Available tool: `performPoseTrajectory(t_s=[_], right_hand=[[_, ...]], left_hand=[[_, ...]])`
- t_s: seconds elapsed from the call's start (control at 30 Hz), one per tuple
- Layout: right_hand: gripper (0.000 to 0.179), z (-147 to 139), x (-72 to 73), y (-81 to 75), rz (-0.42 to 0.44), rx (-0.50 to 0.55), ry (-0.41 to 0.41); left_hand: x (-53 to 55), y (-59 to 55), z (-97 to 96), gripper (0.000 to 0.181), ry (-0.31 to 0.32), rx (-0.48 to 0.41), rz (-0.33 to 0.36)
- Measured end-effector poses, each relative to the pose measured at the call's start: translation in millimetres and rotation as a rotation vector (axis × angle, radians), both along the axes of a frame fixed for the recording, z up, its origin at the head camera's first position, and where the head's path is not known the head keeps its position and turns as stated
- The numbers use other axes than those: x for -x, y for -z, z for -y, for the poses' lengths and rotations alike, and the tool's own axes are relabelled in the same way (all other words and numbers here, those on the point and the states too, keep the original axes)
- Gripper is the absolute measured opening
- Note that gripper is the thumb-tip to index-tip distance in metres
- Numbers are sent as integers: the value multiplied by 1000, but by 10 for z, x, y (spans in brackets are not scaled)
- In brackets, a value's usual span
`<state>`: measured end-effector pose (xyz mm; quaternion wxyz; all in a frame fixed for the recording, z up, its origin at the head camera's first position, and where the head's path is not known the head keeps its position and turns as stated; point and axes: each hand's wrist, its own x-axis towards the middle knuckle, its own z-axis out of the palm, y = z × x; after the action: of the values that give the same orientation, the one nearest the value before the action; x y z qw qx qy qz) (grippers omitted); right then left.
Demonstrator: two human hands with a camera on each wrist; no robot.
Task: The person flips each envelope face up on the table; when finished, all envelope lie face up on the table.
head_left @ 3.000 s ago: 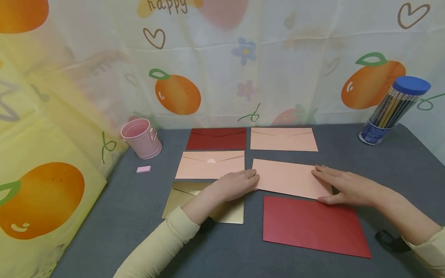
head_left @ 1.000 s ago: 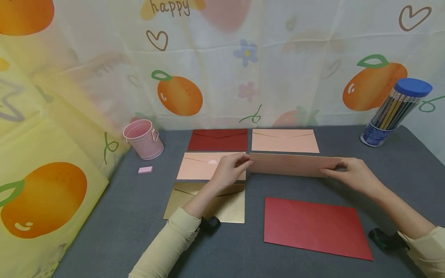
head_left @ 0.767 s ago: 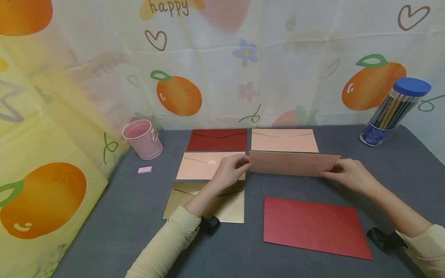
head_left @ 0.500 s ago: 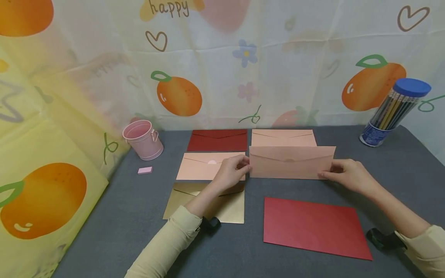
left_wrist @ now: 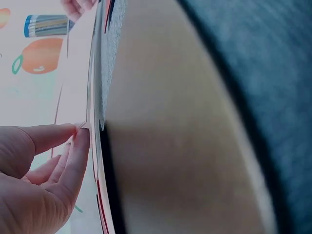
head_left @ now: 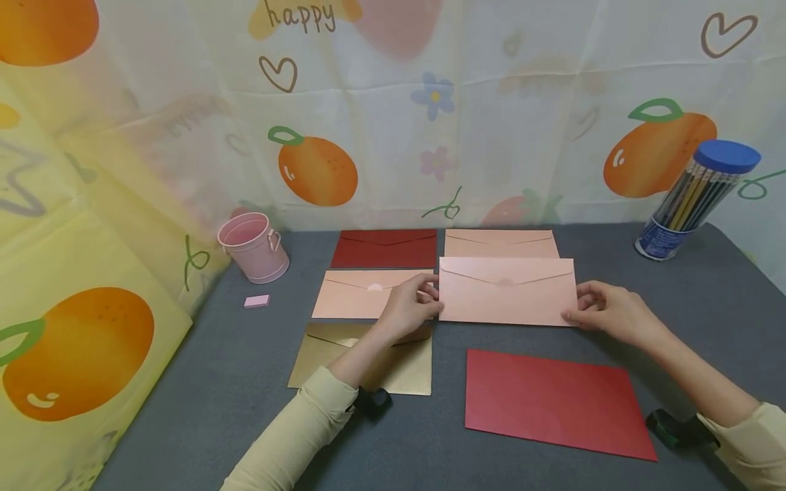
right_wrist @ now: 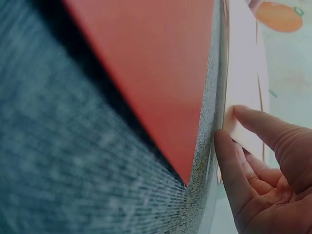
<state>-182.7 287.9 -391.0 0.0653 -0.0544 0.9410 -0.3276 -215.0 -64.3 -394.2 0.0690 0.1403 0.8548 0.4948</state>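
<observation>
A pale pink envelope [head_left: 506, 303], flap side facing me with a round seal, stands tilted between both hands. My left hand [head_left: 408, 305] pinches its left edge; in the left wrist view the thumb and forefinger of that hand [left_wrist: 46, 165] meet at the edge. At the lower right corner, my right hand [head_left: 617, 315] grips it between thumb and fingers, as the right wrist view also shows with the hand [right_wrist: 273, 170] at the corner. Behind it lies another pink envelope [head_left: 497, 242], partly covered. A larger red envelope [head_left: 555, 402], plain side up, lies nearer to me.
Left of centre, a dark red envelope [head_left: 383, 249], a pink sealed one [head_left: 344, 296] and a gold one [head_left: 325, 354] lie in a column. A pink bucket [head_left: 253, 249] and a small pink block [head_left: 256, 301] are further left. A pencil tub [head_left: 681, 211] stands back right.
The pink envelope, earlier flat with its plain side up under both hands, has been lifted and flipped over, so its flap and seal now face me. The other envelopes have stayed put.
</observation>
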Motion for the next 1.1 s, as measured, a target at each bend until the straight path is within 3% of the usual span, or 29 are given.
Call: performPoseTrajectory(t_s=[0.33, 0.7, 1.1], right_hand=[[85, 1, -3, -4, 35, -37, -34], [85, 16, -41, -23, 56, -62, -36], [85, -11, -53, -15, 35, -93, -77]], left_hand=[[-17, 20, -17, 53, 35, 66, -49], [-31, 40, -15, 41, 81, 124, -49], [-45, 44, -33, 37, 121, 208, -107]])
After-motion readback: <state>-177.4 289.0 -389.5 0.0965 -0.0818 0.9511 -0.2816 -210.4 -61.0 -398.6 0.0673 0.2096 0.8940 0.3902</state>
